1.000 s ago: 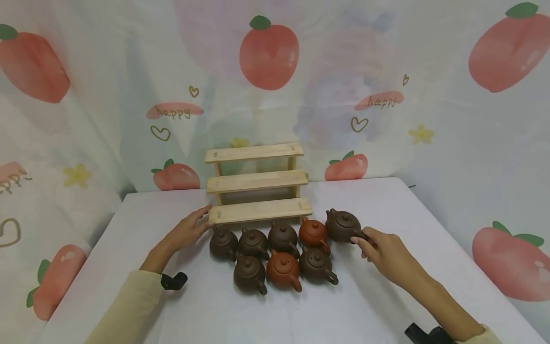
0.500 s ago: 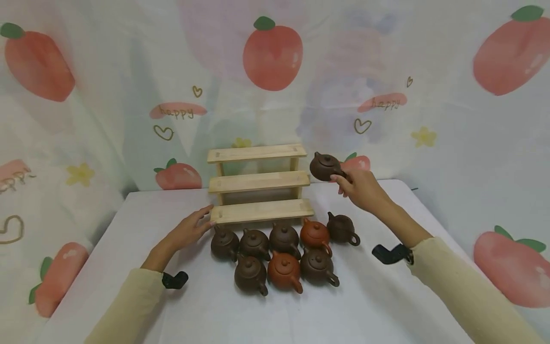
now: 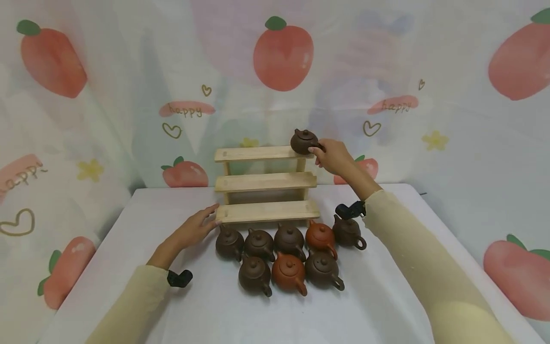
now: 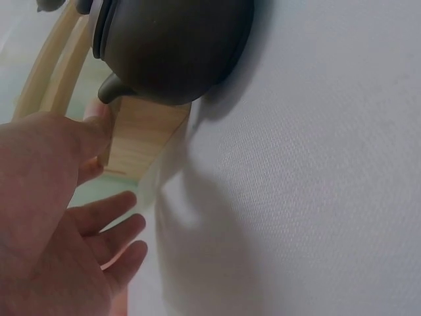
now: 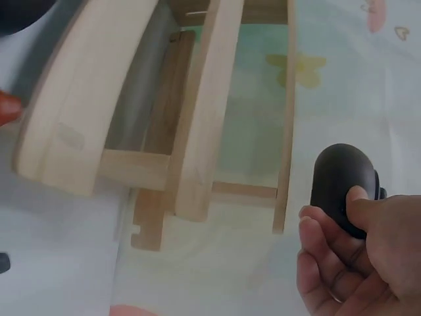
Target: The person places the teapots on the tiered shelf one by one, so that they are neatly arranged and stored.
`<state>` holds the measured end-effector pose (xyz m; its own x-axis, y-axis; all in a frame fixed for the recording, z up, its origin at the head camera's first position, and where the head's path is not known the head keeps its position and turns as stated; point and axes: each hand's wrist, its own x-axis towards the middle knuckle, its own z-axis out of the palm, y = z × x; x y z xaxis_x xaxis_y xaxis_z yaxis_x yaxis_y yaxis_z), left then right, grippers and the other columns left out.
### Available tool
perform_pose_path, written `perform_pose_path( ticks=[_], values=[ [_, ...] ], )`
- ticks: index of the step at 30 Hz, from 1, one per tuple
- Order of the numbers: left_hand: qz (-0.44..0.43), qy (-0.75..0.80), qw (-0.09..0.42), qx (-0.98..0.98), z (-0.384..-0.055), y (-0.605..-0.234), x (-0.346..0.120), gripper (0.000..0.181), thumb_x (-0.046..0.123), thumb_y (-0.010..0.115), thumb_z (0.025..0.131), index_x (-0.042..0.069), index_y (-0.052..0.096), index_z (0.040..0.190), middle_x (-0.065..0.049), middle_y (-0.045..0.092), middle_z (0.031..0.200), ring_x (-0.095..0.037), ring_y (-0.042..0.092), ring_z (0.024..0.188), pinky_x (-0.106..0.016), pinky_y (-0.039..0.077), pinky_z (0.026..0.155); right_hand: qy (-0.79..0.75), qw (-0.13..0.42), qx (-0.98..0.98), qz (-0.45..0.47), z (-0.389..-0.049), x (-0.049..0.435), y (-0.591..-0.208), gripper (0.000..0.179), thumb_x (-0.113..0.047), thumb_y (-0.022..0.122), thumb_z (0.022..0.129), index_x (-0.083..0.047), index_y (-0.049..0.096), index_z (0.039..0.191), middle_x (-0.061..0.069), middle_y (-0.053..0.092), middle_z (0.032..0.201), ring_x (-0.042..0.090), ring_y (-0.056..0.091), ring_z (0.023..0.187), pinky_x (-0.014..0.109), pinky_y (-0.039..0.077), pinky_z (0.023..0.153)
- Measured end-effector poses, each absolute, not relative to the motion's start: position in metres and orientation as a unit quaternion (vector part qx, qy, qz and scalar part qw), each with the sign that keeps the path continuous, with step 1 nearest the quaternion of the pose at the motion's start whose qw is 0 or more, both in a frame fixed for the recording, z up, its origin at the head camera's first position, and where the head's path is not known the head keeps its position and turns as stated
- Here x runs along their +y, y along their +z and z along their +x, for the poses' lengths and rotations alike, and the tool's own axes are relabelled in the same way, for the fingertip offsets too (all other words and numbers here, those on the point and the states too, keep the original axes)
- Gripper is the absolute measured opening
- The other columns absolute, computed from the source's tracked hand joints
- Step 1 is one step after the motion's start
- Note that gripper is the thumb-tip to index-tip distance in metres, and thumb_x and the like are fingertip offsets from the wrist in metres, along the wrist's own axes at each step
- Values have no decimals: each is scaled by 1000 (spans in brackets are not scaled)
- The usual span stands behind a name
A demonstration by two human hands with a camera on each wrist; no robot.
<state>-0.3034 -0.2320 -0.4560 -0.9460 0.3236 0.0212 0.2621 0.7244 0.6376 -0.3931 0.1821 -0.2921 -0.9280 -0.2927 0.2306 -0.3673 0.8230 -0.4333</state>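
Observation:
At the right end of the top board of a three-step wooden display rack (image 3: pixel 266 181), my right hand (image 3: pixel 335 155) holds a small dark brown teapot (image 3: pixel 303 142) by its handle. Whether the teapot touches the board cannot be told. In the right wrist view, thumb and fingers pinch the dark teapot (image 5: pixel 342 181) beside the rack (image 5: pixel 191 131). My left hand (image 3: pixel 195 228) grips the left end of the bottom board between thumb and index finger; its other fingers extend loosely in the left wrist view, near a dark teapot (image 4: pixel 171 46).
Several teapots stand close together in front of the rack, mostly dark brown, like the front one (image 3: pixel 255 275), with two reddish ones, a front one (image 3: pixel 289 273) and a back one (image 3: pixel 320 236). A white cloth covers the table (image 3: pixel 215 315). A fruit-print curtain (image 3: pixel 240 110) hangs behind.
My right hand has lifted the dark teapot from the table's right side, up and leftward to the top board. Another dark teapot there came into sight. My left hand stays at the rack.

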Motion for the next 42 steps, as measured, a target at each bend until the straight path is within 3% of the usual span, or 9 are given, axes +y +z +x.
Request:
perform_pose_path(
  ticks=[6, 16, 25, 29, 33, 42],
  values=[
    [155, 335, 57, 927, -306, -455, -225, 67, 35, 54, 112, 3, 29, 166, -31, 37, 164, -51, 32, 154, -66, 27, 123, 246, 72, -953, 159, -402, 182, -293, 36, -26, 50, 114, 4, 65, 100, 14, 73, 82, 33, 71, 84, 47, 53, 80],
    [162, 337, 53, 926, -306, -455, -220, 66, 31, 53, 113, 1, 28, 166, -35, 41, 159, -52, 35, 151, -67, 29, 121, 259, 62, -952, 149, -401, 178, -295, 34, -24, 51, 114, 7, 65, 106, 20, 75, 88, 37, 71, 87, 51, 52, 97],
    [162, 331, 61, 928, -305, -453, -218, 67, 32, 53, 113, 1, 27, 166, -35, 40, 160, -52, 36, 151, -67, 30, 121, 247, 57, -959, 123, -400, 184, -300, 39, -31, 52, 114, 6, 63, 112, 22, 77, 95, 34, 74, 85, 48, 56, 86],
    [165, 337, 63, 925, -304, -452, -218, 66, 31, 52, 113, 1, 26, 166, -35, 38, 161, -53, 36, 150, -67, 30, 121, 230, 21, -967, 112, -383, 192, -300, 47, -38, 55, 112, 8, 63, 120, 22, 77, 97, 34, 76, 83, 43, 59, 74],
    [166, 341, 63, 923, -305, -451, -219, 66, 30, 52, 114, 1, 25, 166, -33, 36, 163, -51, 36, 151, -66, 30, 121, 185, -18, -974, 130, -355, 208, -307, 47, -39, 58, 111, 7, 67, 115, 17, 75, 86, 32, 74, 77, 39, 56, 65],
    [166, 332, 59, 927, -309, -456, -220, 66, 30, 52, 113, 1, 25, 166, -36, 40, 160, -52, 37, 150, -66, 31, 121, 106, -135, -980, 99, -273, 263, -357, 72, -56, 71, 97, 11, 54, 115, 20, 65, 94, 30, 64, 84, 46, 55, 74]
  ],
)
